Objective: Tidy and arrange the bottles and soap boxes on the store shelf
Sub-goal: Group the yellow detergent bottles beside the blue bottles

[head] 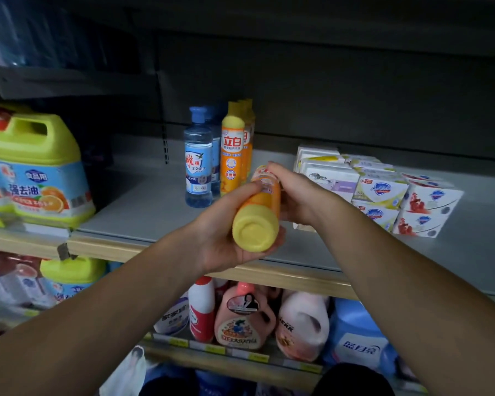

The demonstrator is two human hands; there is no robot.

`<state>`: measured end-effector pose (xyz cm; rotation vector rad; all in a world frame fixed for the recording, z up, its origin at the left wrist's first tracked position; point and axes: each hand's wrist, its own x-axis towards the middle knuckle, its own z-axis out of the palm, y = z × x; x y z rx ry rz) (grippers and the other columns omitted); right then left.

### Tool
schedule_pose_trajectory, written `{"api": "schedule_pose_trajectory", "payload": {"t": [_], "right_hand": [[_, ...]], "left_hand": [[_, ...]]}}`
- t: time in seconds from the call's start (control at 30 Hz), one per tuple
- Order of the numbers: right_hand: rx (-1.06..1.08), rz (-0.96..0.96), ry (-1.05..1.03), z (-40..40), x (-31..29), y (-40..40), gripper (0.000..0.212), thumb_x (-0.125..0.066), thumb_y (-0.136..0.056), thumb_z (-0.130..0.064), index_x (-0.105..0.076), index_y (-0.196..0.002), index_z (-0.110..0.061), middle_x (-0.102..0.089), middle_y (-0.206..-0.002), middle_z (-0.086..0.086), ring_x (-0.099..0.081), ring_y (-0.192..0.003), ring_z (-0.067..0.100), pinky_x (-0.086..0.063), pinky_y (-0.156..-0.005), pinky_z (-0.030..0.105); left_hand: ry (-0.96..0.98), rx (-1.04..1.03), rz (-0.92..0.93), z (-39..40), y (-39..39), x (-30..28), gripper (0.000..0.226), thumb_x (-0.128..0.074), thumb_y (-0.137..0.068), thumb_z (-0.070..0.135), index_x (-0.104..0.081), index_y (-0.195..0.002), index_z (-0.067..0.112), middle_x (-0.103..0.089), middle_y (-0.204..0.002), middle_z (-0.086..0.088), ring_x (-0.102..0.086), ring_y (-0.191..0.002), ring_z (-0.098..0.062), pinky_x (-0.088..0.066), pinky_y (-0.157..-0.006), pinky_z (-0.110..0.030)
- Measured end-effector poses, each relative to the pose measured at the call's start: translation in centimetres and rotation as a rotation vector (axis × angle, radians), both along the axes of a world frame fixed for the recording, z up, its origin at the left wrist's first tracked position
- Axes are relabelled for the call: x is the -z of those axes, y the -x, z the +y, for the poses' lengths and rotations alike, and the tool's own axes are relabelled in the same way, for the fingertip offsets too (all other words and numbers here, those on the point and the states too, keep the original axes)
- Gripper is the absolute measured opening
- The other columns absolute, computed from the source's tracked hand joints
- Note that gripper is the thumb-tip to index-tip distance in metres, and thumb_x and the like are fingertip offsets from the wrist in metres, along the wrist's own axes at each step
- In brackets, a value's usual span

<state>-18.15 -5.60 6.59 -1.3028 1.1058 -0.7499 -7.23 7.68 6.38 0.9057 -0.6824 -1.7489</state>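
An orange bottle with a yellow cap lies tilted in front of the grey shelf, cap end toward me. My left hand grips it from below and the left, thumb over its body. My right hand holds the bottle's far end, fingers curled round it. Behind it, a row of orange bottles stands upright beside blue clear bottles. Stacked soap boxes sit on the right of the shelf.
Large yellow-capped detergent jugs fill the shelf section at the left. Below the wooden shelf edge stand pink, white and blue detergent bottles. Bare grey shelf lies between the jugs and the blue bottles.
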Motion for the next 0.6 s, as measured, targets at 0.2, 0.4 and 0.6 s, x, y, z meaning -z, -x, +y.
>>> {"api": "schedule_pose_trajectory", "payload": {"t": [0.2,0.4,0.6], "right_hand": [[0.273,0.066,0.411,0.6,-3.5,0.3,0.049,-0.067,-0.084,-0.054,-0.048,-0.116,-0.022,-0.067,-0.104,0.003,-0.072,-0.083,0.02,-0.061,-0.07,0.041],[0.234,0.073,0.477,1.7,-4.3,0.3,0.053,-0.06,-0.088,-0.057,-0.04,-0.125,-0.025,-0.06,-0.105,-0.002,-0.066,-0.088,0.016,-0.06,-0.076,0.041],[-0.144,-0.382,0.067,1.7,-3.8,1.8,0.056,-0.053,-0.089,-0.061,-0.058,-0.125,-0.018,-0.073,-0.107,0.009,-0.072,-0.095,0.023,-0.058,-0.08,0.045]], "left_hand": [[0.371,-0.258,-0.704,-1.4,-1.1,3.5,0.026,-0.07,-0.083,0.04,-0.062,-0.106,0.029,-0.072,-0.099,0.001,-0.07,-0.081,-0.005,-0.058,-0.063,-0.025],[0.592,-0.541,-0.914,-2.5,-0.5,5.5,0.015,-0.059,-0.091,0.046,-0.055,-0.099,0.034,-0.065,-0.091,0.016,-0.062,-0.079,0.009,-0.048,-0.056,-0.012],[0.267,0.009,0.05,-0.9,0.0,3.9,0.061,-0.049,-0.08,0.055,-0.062,-0.109,0.003,-0.066,-0.081,-0.011,-0.061,-0.056,-0.02,-0.045,-0.045,-0.021]]}}
